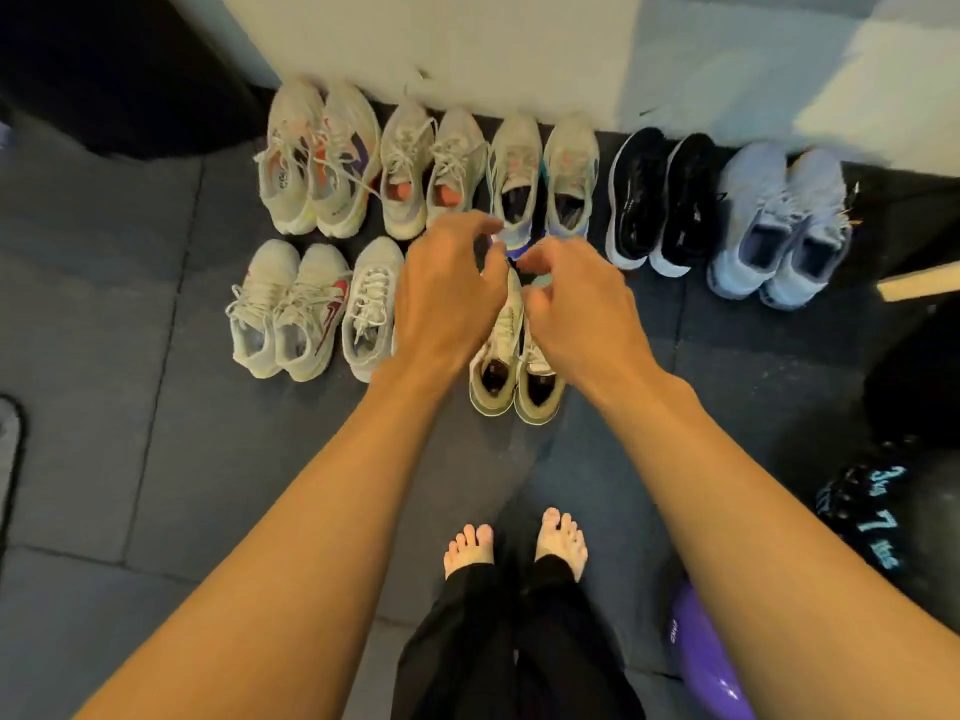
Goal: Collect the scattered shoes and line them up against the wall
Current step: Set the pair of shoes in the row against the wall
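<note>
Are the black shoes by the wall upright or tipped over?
Upright: both black shoes sit on their soles, openings facing up, toes toward the wall.

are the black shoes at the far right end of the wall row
No, the light blue pair stands to the right of the black pair there.

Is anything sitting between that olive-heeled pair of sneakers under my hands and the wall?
Yes. The grey pair with blue heels stands directly between the olive-heeled pair and the wall, part of the row lined along it.
</note>
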A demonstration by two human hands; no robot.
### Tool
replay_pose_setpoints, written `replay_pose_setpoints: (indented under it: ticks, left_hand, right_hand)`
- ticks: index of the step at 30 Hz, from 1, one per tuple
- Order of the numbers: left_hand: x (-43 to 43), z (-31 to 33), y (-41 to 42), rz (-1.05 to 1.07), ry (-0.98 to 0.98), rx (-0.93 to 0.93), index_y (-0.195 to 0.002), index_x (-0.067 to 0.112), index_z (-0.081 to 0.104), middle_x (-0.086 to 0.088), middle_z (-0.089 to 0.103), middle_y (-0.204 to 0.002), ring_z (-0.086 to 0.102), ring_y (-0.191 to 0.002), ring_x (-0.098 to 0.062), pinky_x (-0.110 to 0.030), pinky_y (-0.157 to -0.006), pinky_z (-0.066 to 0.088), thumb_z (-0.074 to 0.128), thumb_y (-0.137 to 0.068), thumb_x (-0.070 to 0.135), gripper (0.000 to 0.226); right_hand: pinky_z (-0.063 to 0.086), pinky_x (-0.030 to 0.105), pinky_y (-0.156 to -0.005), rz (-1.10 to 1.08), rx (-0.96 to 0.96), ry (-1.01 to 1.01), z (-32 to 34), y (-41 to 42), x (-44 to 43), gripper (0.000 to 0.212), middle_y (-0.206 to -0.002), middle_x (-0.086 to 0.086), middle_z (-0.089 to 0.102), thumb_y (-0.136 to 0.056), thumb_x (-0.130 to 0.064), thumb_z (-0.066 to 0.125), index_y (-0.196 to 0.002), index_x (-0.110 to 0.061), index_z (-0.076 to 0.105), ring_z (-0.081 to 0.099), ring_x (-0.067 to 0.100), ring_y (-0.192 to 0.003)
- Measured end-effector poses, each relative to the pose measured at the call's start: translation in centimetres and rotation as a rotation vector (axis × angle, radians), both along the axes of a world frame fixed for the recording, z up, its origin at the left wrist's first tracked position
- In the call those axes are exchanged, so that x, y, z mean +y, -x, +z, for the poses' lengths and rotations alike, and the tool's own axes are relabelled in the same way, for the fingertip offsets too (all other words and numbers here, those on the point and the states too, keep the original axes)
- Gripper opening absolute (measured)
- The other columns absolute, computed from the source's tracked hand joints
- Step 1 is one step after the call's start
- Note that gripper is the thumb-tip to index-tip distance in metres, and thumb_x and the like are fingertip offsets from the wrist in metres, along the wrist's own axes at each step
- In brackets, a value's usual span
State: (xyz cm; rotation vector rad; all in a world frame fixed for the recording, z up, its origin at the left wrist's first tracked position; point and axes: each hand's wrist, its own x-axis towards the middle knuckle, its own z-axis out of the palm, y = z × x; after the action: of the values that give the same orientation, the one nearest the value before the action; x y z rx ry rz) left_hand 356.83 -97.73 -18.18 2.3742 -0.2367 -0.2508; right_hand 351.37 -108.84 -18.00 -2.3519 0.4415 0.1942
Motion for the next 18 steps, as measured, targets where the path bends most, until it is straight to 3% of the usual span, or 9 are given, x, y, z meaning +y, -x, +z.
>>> replay_pose_setpoints:
  ticks: [5,11,18]
  left_hand:
    - [1.8,21.0,-2.9,-0.033,0.005,-0.195,-0.116,0.018,0.067,-0.002,0.067,-0.116,0.061,-0.104,-0.018,-0.027,-0.09,0.044,0.057,-0.091,0.025,0.027]
    - [7.3,47.7,-1.2,0.01,0.054,-0.456,-0.115,0.019,0.067,0.001,0.067,-0.116,0.061,-0.104,-0.018,-0.034,-0.092,0.045,0.058,-0.092,0.025,0.025]
    - [13.8,69.1,3.8,0.104,0.019,-0.771,-0.112,0.021,0.069,0.0,0.068,-0.113,0.063,-0.103,-0.022,-0.04,-0.09,0.049,0.057,-0.091,0.027,0.025]
  right_hand:
    - [0.042,0.037,-0.075,0.076,-0.201,0.093,20.3,-2.6,0.7,0.021,-0.112,0.0,0.053,-0.092,-0.018,0.049,-0.112,-0.022,0.056,0.054,0.024,-0.099]
    - [0.048,0.039,-0.081,0.101,-0.509,0.121,46.1,-1.6,4.3,0.021,-0.114,0.0,0.056,-0.091,-0.019,0.055,-0.112,-0.02,0.059,0.06,0.022,-0.097]
    - [0.047,0.042,-0.087,0.202,-0.767,0.224,65.5,2.1,8.9,0.023,-0.116,-0.001,0.058,-0.091,-0.022,0.056,-0.113,-0.023,0.058,0.06,0.023,-0.099]
